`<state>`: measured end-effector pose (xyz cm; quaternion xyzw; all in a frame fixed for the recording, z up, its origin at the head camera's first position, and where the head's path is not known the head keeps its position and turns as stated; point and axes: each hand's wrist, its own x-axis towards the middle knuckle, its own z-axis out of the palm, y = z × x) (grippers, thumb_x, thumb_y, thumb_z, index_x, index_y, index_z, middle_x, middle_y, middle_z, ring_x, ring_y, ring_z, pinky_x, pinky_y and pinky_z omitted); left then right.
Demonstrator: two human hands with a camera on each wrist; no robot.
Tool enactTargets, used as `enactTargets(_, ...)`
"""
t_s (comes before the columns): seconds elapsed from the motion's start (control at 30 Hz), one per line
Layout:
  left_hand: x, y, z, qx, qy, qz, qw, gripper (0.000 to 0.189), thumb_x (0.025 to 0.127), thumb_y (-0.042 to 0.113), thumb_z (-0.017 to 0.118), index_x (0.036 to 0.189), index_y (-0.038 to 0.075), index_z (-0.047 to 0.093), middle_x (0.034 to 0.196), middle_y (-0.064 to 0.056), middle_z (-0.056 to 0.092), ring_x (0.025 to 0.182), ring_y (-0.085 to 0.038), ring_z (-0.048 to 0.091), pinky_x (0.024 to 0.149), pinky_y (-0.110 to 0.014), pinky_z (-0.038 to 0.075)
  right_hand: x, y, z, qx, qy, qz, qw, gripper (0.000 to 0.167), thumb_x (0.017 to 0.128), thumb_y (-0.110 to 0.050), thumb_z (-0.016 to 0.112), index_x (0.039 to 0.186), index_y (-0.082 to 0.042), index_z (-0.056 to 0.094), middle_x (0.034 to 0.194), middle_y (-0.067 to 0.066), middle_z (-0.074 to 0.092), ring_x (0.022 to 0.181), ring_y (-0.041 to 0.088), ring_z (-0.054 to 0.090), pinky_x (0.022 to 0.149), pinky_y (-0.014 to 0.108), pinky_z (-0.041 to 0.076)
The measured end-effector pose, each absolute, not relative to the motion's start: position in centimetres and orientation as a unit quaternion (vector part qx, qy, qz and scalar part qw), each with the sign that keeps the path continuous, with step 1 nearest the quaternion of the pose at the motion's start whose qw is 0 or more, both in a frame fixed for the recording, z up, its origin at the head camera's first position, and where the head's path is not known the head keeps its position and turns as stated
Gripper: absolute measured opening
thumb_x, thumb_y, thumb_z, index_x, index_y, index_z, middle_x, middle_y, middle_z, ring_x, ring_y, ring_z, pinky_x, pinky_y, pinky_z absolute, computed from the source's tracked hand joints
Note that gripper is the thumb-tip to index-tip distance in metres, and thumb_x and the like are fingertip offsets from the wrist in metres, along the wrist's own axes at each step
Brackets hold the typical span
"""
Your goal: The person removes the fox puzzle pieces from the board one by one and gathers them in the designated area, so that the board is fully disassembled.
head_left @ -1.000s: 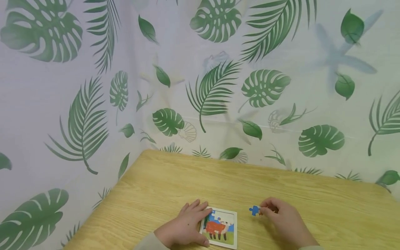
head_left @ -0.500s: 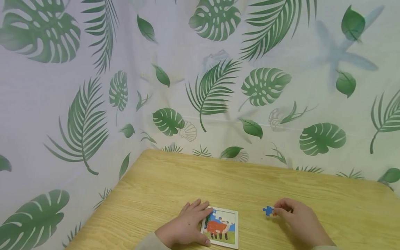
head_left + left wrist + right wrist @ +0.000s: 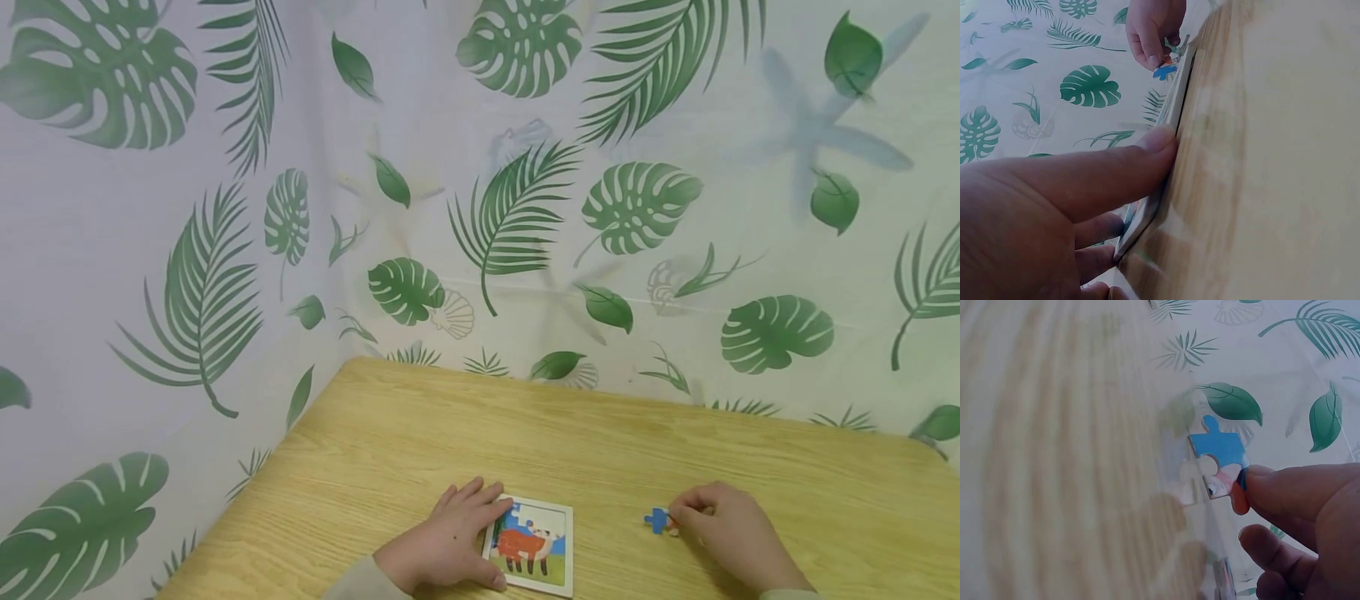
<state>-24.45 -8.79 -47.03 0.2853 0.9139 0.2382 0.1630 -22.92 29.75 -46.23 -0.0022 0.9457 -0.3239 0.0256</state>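
Note:
A square jigsaw puzzle in a white frame (image 3: 568, 552) lies on the table, showing a red-and-white animal on green grass under blue. Bare white backing shows in its upper right part. My left hand (image 3: 446, 537) rests along its left side, fingers spread at the upper left corner and thumb (image 3: 1159, 140) against the near edge. To the right of the frame, my right hand (image 3: 731, 529) pinches a jigsaw piece (image 3: 1221, 450) between thumb and fingers. The piece is mostly blue, with a red part and a small eye printed near the fingertips.
The wood-grain table (image 3: 465, 433) reaches back to a white curtain (image 3: 525, 333) with green leaf prints. Another stretch of the same curtain closes off the left side. Bare tabletop lies between the puzzle and the right hand.
My right hand has moved right, away from the puzzle frame, and slightly nearer to me, with the jigsaw piece still pinched. The left hand and the frame have stayed in place.

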Motion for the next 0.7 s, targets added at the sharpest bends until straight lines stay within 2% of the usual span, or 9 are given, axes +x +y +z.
enactTargets(0.27, -24.5, -8.8, -47.1, 0.284, 0.913, 0.244, 0.164, 0.096, 0.073, 0.049, 0.087, 0.156, 0.026, 0.043, 0.165, 0.001, 0.028, 0.153, -0.030, 0.015, 0.120, -0.059, 0.008, -23.1, 30.6, -47.4, -0.021, 0.951, -0.309, 0.002, 0.012, 0.096, -0.030, 0.070, 0.093, -0.021, 0.078, 0.107, 0.002, 0.067, 0.106, 0.028, 0.061, 0.087, 0.054, 0.051)
enactTargets(0.53, -24.5, -9.0, -47.3, 0.296, 0.911, 0.240, 0.155, 0.097, 0.074, 0.051, 0.085, 0.157, 0.024, 0.041, 0.165, -0.002, 0.026, 0.153, -0.032, 0.015, 0.119, -0.061, 0.008, -23.1, 30.5, -48.1, -0.030, 0.957, -0.286, -0.025, 0.009, 0.093, -0.029, 0.073, 0.092, -0.022, 0.078, 0.098, -0.001, 0.064, 0.092, 0.018, 0.057, 0.079, 0.042, 0.049)
enactTargets(0.7, -24.4, -8.9, -47.3, 0.295, 0.912, 0.237, 0.155, 0.097, 0.074, 0.051, 0.086, 0.156, 0.025, 0.041, 0.165, -0.001, 0.027, 0.153, -0.032, 0.015, 0.119, -0.061, 0.009, -23.1, 30.5, -48.4, -0.035, 0.960, -0.275, -0.037, 0.007, 0.092, -0.029, 0.074, 0.091, -0.023, 0.078, 0.097, -0.001, 0.063, 0.091, 0.019, 0.056, 0.079, 0.043, 0.047)
